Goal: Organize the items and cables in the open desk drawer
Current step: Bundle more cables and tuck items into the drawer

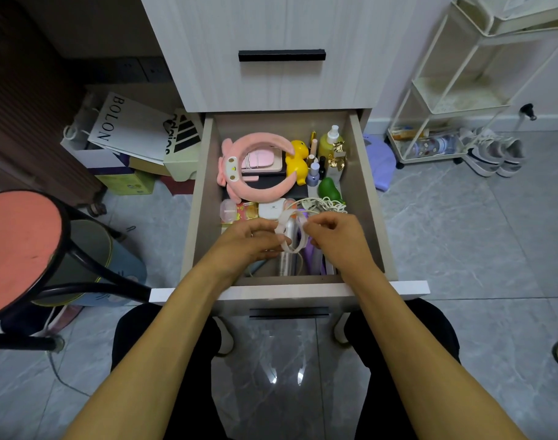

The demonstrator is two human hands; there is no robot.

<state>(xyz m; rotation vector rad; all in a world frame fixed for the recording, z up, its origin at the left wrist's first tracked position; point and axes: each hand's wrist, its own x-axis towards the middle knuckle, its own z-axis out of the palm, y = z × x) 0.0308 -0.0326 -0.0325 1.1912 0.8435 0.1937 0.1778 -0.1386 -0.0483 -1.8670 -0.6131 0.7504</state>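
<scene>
Head view, looking down. Open drawer (363, 192) pulled out toward the person; both forearms reach in over its front edge.

Left hand (255, 239): fingers curled, pinching the near-left side of a white coiled cable (291, 231). Right hand (331, 233): fingers curled, thumb and forefinger pinching the same coil on its right side. The two hands sit close together, the loop held between them just above the drawer's contents. A loose white cable tangle (325, 204) lies just beyond the right hand, seemingly running into the held coil; the join is hard to make out.

Beyond the left hand: small clear pink case (228, 211), yellow-orange packet (249, 211), white square box (271, 209). Farther beyond both hands: pink plush headband (255, 166) curved around a pink compact (262, 158). Beyond the right hand: yellow duck toy (298, 160), green avocado-shaped toy (330, 188), yellow spray bottle (330, 139), small nail polish bottle (314, 174).

Under the hands: purple and silvery items, unclear what they are.

Outside the drawer, left of the left arm: round red-topped stool (17, 249), paper shopping bags (128, 128). Right of the right arm: white wire cart (455, 100), sneakers (493, 150) on grey tile floor (462, 233).
</scene>
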